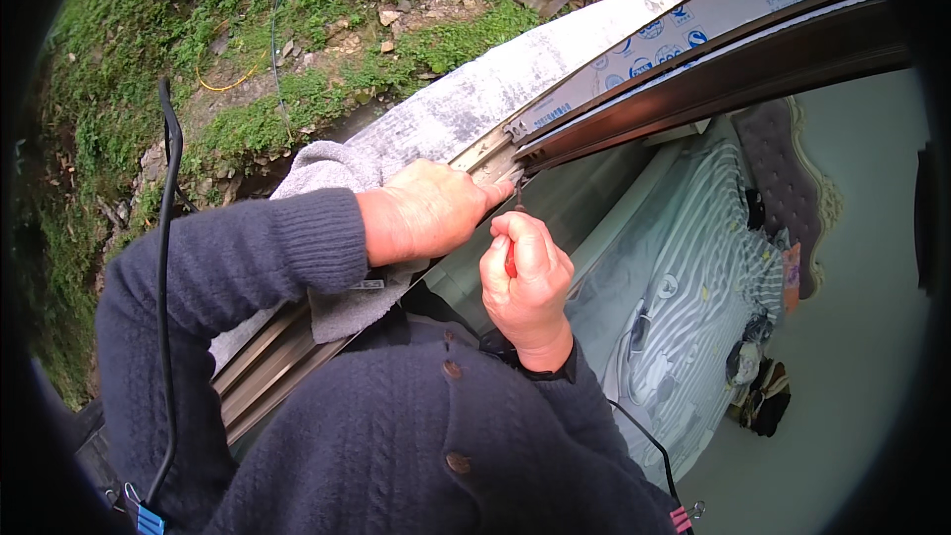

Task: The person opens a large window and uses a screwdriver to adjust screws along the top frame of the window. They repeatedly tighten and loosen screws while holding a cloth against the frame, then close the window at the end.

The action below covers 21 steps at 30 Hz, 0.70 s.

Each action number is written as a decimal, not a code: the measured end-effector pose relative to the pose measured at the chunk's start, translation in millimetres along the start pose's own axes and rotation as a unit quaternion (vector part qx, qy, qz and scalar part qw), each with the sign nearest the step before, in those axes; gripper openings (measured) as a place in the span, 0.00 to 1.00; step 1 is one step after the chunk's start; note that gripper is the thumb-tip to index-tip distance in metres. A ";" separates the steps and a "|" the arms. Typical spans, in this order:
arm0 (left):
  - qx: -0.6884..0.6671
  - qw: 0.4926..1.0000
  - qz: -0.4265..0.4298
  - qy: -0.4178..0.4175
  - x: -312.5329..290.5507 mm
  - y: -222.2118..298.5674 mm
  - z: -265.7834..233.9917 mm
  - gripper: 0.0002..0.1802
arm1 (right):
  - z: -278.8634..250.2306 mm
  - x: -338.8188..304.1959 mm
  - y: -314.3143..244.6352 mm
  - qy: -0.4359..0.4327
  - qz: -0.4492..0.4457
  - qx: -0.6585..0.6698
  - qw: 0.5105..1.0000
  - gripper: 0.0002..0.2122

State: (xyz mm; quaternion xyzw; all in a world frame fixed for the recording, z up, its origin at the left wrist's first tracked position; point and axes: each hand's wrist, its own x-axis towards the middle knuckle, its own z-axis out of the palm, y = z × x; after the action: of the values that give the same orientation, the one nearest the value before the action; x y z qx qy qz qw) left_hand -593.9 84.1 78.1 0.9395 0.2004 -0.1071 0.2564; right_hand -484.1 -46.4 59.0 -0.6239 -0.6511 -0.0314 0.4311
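My right hand [528, 282] is closed around the red handle [510, 260] of a screwdriver. Its thin dark shaft [520, 196] points up to the corner where the brown window frame [634, 124] meets the sill track [490, 154]. Just left of that corner lies my left hand [426, 210], index finger stretched out close to the screwdriver's tip; its other fingers are largely hidden underneath. A grey towel [332, 170] is draped over the sill beneath my left wrist. Whatever the tip touches is too small to make out.
Printed protective film [644, 54] covers part of the frame. Outside, beyond the pale ledge [515, 64], is a grassy slope [238, 119]. Indoors, to the right, are a bed under a clear plastic sheet [674, 317] and a tufted headboard [778, 168]. A black cord [168, 287] hangs by my left arm.
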 end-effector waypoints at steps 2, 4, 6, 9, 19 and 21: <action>-0.009 1.000 0.009 0.010 0.4 -1.5 0.0 0.27 | -1.4 2.3 -1.1 -0.004 -0.010 0.002 1.000 0.10; -0.008 1.000 0.017 0.007 2.1 -3.9 1.2 0.26 | -1.9 4.6 -2.6 -0.003 -0.016 -0.002 1.000 0.10; -0.009 0.999 0.031 0.019 4.1 -6.4 3.9 0.27 | -4.3 5.8 -4.7 0.001 -0.022 -0.004 1.000 0.10; -0.015 0.998 0.043 0.041 6.2 -9.3 7.8 0.29 | -7.6 7.2 -7.6 -0.001 -0.027 -0.003 1.000 0.10; -0.052 0.997 0.044 0.042 7.9 -14.5 10.1 0.26 | 7.4 14.2 -4.8 -0.007 -0.004 -0.028 1.000 0.09; -0.070 0.995 0.047 0.056 8.8 -18.1 11.3 0.28 | 10.5 14.5 -2.6 -0.012 -0.022 -0.039 0.999 0.10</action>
State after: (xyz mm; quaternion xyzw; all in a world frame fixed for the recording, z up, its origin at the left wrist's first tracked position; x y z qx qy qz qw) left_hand -594.9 95.2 58.0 0.9321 0.1771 -0.0282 0.3147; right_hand -489.6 -29.5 62.4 -0.6259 -0.6682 -0.0584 0.3978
